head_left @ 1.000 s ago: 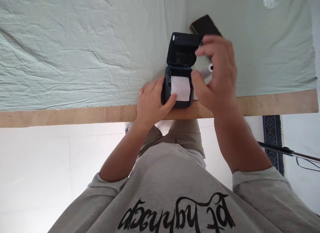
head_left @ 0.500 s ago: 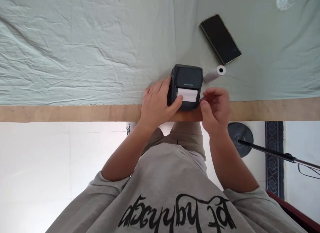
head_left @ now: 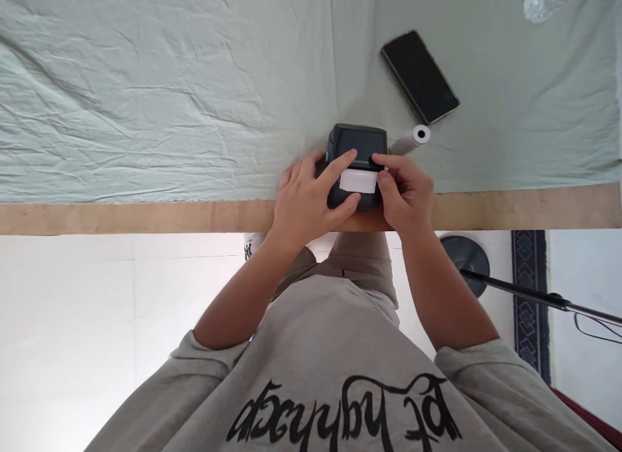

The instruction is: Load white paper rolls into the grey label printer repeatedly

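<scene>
A small black portable printer (head_left: 362, 138) sits at the near edge of the cloth, with a white strip of paper (head_left: 358, 181) showing in its front slot. Gripping its left side is my left hand (head_left: 304, 196), index finger over the lid and thumb at the front below the paper. On the right, my right hand (head_left: 409, 190) has its index finger on the lid and its thumb at the right end of the slot; its other fingers are curled. Just beyond my right hand lies a white paper roll (head_left: 407, 141), its hollow core facing up.
A black smartphone (head_left: 420, 76) lies past the roll. Crumpled clear plastic (head_left: 547, 2) is at the far right. Pale green cloth (head_left: 170, 102) covers the table, leaving a bare wooden edge (head_left: 121, 217). A stand with a round black base (head_left: 465, 261) is on the floor at right.
My right hand has moved up and left onto the printer's lid and slot. My left index finger has come over onto the lid. The view has shifted slightly.
</scene>
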Tool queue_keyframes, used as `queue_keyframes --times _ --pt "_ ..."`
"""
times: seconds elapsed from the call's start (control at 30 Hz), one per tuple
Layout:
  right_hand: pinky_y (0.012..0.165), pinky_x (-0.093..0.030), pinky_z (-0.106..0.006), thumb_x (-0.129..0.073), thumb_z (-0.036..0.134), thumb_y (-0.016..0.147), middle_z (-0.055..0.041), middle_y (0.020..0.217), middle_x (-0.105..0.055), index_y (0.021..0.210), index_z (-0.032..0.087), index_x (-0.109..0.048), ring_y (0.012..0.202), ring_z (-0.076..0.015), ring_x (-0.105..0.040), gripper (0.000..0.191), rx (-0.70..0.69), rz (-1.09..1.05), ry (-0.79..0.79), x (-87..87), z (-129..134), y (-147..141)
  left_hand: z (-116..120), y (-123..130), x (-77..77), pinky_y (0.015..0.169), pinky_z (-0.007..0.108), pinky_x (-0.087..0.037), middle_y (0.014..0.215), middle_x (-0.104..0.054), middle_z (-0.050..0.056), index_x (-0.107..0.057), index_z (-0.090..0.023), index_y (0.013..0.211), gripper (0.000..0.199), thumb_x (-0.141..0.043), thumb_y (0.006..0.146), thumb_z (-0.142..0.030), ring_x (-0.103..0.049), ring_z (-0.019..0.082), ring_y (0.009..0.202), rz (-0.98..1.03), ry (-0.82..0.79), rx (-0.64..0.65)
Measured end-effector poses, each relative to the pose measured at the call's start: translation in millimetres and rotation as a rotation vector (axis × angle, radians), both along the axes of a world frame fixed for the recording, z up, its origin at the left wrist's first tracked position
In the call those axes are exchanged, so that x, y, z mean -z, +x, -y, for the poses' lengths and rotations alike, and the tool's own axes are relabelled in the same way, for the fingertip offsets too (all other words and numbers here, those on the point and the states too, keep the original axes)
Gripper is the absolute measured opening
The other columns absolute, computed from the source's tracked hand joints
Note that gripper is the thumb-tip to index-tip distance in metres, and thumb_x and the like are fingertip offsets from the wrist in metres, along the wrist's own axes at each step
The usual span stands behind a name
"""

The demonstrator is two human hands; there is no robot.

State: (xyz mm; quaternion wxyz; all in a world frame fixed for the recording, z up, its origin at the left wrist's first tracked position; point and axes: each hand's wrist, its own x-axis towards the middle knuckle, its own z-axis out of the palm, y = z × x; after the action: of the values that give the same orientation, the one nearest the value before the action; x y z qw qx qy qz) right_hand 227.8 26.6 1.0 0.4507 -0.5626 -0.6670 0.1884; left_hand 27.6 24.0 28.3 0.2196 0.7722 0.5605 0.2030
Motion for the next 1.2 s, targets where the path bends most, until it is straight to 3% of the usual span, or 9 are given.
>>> queue_keyframes --times 0.2,0.33,0.6,0.67,0.73,0.83,0.9,1.0,1.2 --pt "0.086 -0.066 -0.040 -0.053 0.034 0.099 -0.0057 0.109 -0.083 0.112 0.027 -0.081 0.097 -0.0226 -0.079 0.031 -0.013 -0.079 0.000 6.1 1.8 -0.9 0.6 1.5 1.8 0.118 0.052 -0.042 0.148 -0.059 0.014 -0.054 -0.032 0.157 0.072 -0.070 0.090 -0.055 -0.056 0.035 0.137 -0.025 0.025 -0.005" --pt "0.081 -0.068 -0.037 -0.053 0.024 0.092 -0.0030 0.105 -0.085 0.109 0.028 -0.084 0.091 -0.0220 -0.081 0.035 0.030 -0.067 -0.009 4.2 2.3 -2.8 1.1 3.2 3.5 0.118 0.053 -0.041 0.150 -0.057 0.015 -0.054 -0.030 0.156 0.084 -0.079 0.081 -0.059 -0.053 0.039 0.140 -0.038 0.028 0.008" --pt "0.081 -0.066 -0.036 -0.053 0.021 0.089 -0.0014 0.107 -0.085 0.108 0.028 -0.084 0.093 -0.0209 -0.080 0.037 0.054 -0.076 -0.020 3.0 3.3 -4.6 1.8 2.1 4.3 0.120 0.053 -0.040 0.154 -0.056 0.014 -0.049 -0.030 0.159 0.089 -0.081 0.081 -0.058 -0.054 0.040 0.142 -0.017 0.012 -0.003" --pt "0.076 -0.063 -0.033 -0.052 0.021 0.090 -0.0011 0.104 -0.084 0.107 0.027 -0.083 0.087 -0.0189 -0.078 0.036 0.037 -0.055 0.006 1.2 3.3 -3.7 0.5 0.3 6.6 0.120 0.052 -0.040 0.156 -0.055 0.018 -0.040 -0.022 0.164 0.103 -0.083 0.079 -0.060 -0.053 0.041 0.143 -0.013 0.001 0.007" --pt "0.066 -0.058 -0.031 -0.051 0.020 0.091 -0.0001 0.087 -0.080 0.109 0.026 -0.081 0.069 -0.0161 -0.071 0.035 0.030 -0.024 0.017 0.8 3.6 -2.5 -1.1 -1.6 10.4 0.121 0.052 -0.039 0.158 -0.052 0.023 -0.032 -0.013 0.166 0.116 -0.085 0.076 -0.064 -0.050 0.043 0.146 -0.014 -0.013 0.019" --pt "0.056 -0.049 -0.031 -0.049 0.023 0.095 0.0058 0.058 -0.057 0.123 0.026 -0.072 0.048 -0.0144 -0.049 0.036 0.046 0.006 -0.016 4.5 4.4 -0.1 -2.3 -3.6 15.7 0.123 0.054 -0.036 0.162 -0.048 0.025 -0.034 -0.012 0.164 0.116 -0.085 0.076 -0.067 -0.047 0.045 0.150 -0.032 -0.015 0.034" --pt "0.057 -0.047 -0.032 -0.050 0.028 0.097 0.0079 0.055 -0.048 0.135 0.027 -0.064 0.045 -0.0152 -0.041 0.041 0.071 0.012 -0.034 8.3 4.8 1.3 -2.4 -4.2 17.1 0.124 0.053 -0.037 0.164 -0.047 0.024 -0.036 -0.013 0.163 0.114 -0.086 0.075 -0.066 -0.047 0.044 0.151 -0.041 -0.013 0.035" --pt "0.058 -0.046 -0.033 -0.048 0.034 0.099 0.0069 0.058 -0.051 0.143 0.027 -0.059 0.046 -0.0161 -0.042 0.045 0.092 0.046 -0.042 10.7 4.4 1.8 -2.5 -4.6 17.0 0.124 0.053 -0.039 0.163 -0.049 0.023 -0.039 -0.014 0.162 0.115 -0.090 0.072 -0.064 -0.049 0.044 0.149 -0.048 -0.010 0.022" --pt "0.053 -0.044 -0.031 -0.048 0.029 0.097 0.0054 0.056 -0.051 0.133 0.023 -0.070 0.050 -0.0156 -0.049 0.042 0.100 0.123 -0.036 2.1 2.6 -2.3 -3.2 -9.4 17.0 0.124 0.052 -0.042 0.161 -0.051 0.023 -0.040 -0.015 0.162 0.115 -0.092 0.072 -0.064 -0.051 0.043 0.148 -0.046 0.001 0.032"
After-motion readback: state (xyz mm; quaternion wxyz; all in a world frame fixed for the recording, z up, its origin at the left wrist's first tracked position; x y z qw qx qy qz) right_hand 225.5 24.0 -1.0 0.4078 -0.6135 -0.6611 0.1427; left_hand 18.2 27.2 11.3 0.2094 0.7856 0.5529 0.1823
